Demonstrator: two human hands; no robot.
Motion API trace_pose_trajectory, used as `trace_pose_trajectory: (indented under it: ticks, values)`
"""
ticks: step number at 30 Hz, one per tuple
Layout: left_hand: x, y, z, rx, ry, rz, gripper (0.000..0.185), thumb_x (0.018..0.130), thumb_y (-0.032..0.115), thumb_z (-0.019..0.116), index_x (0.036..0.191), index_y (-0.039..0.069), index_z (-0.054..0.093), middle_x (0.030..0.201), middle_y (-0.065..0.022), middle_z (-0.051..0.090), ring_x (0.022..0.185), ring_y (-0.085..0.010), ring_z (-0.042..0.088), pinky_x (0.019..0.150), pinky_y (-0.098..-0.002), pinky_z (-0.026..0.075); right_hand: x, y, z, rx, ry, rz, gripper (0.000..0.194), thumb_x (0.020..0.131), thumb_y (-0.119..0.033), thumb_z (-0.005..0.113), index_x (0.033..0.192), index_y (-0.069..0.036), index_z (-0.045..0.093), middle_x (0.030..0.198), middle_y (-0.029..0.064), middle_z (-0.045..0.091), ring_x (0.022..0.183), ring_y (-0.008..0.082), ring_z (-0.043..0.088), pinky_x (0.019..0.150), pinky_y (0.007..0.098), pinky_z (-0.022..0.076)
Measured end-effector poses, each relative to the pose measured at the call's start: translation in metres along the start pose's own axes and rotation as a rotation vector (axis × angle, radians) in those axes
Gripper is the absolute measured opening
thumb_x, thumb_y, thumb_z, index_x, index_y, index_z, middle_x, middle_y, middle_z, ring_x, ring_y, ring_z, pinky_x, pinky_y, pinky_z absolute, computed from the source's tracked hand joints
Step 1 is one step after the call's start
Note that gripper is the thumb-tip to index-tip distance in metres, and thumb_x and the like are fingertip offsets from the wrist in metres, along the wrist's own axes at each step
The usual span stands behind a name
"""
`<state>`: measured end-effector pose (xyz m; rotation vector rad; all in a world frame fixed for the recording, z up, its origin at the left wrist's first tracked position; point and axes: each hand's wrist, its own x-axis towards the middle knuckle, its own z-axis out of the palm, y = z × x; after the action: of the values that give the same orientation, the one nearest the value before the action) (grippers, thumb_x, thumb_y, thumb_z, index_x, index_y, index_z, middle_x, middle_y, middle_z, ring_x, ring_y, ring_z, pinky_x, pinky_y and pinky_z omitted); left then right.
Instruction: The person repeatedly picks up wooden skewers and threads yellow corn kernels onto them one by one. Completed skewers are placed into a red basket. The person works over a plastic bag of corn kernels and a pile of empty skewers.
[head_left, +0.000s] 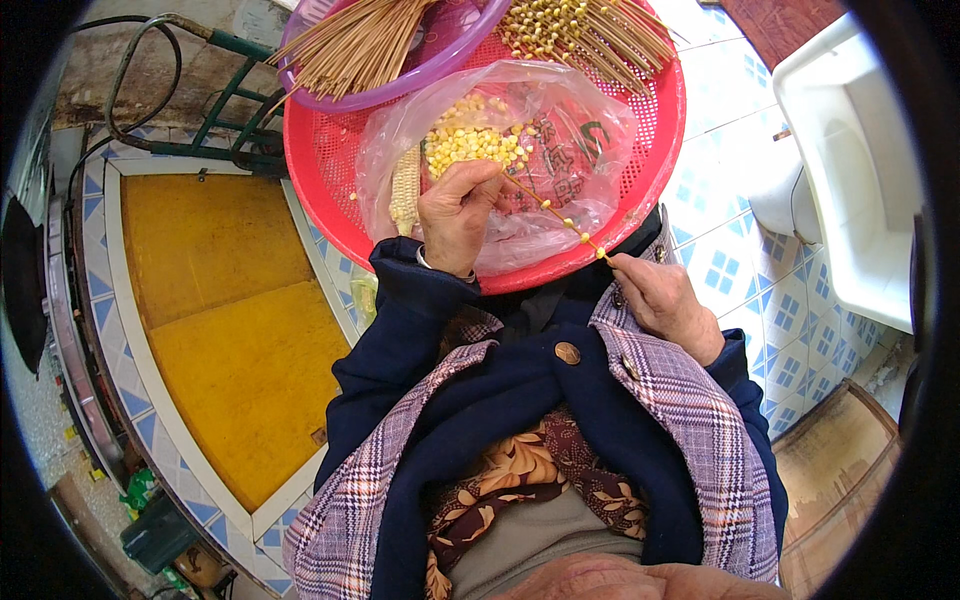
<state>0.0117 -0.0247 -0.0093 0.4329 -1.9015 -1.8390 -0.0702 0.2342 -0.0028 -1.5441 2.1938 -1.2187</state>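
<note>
A thin wooden stick (555, 211) slants between my two hands, with several yellow corn kernels (584, 238) threaded along it at intervals. My right hand (667, 304) pinches its lower end near the basket's rim. At the upper end, the thumb and fingers of my left hand (459, 217) close around the stick; whether a kernel is also between them is hidden. Below that hand lies a clear plastic bag (607, 142) with printed writing, holding a heap of loose corn kernels (469, 146). A partly visible corncob (406, 187) rests beside the heap, left of my left hand.
The bag sits in a red perforated basket (322, 187). A purple basin (465, 52) of bare sticks (360, 52) overlaps its far left; kernel-tipped sticks (592, 37) lie far right. A white tub (862, 150) stands right, a green metal frame (225, 105) left, above a yellow floor panel (232, 322).
</note>
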Motion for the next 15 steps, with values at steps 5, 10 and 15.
trace_pose_trajectory:
  ticks: [5, 10, 15]
  values:
    - [-0.002, 0.003, 0.002, -0.037, -0.002, -0.058, 0.010, 0.092, 0.002, 0.061, 0.098, -0.002, 0.067, 0.086, -0.0104, 0.066, 0.067, -0.0140, 0.063, 0.061, -0.0248, 0.051, 0.000, 0.001, 0.001, 0.018, 0.001, -0.003, 0.022, 0.084, -0.001, 0.061, 0.105, 0.004, 0.059, 0.076, 0.0178, 0.064, 0.064, 0.0310, 0.066, 0.053, 0.0370, 0.0522]
    - [-0.008, 0.004, 0.009, -0.040, -0.078, -0.098, 0.010, 0.092, 0.002, 0.062, 0.100, -0.003, 0.066, 0.086, -0.0107, 0.067, 0.069, -0.0148, 0.064, 0.062, -0.0253, 0.052, 0.002, 0.002, 0.004, 0.028, 0.011, -0.003, 0.024, 0.085, -0.001, 0.060, 0.108, 0.003, 0.059, 0.078, 0.0183, 0.065, 0.066, 0.0315, 0.066, 0.054, 0.0381, 0.0524]
    - [-0.007, 0.005, 0.013, -0.001, -0.084, -0.099, 0.013, 0.092, -0.001, 0.060, 0.105, -0.002, 0.064, 0.086, -0.0112, 0.067, 0.073, -0.0162, 0.065, 0.064, -0.0259, 0.053, 0.004, 0.002, 0.004, 0.039, 0.018, 0.000, 0.026, 0.085, -0.002, 0.060, 0.110, 0.002, 0.059, 0.079, 0.0180, 0.065, 0.067, 0.0314, 0.066, 0.055, 0.0385, 0.0526]
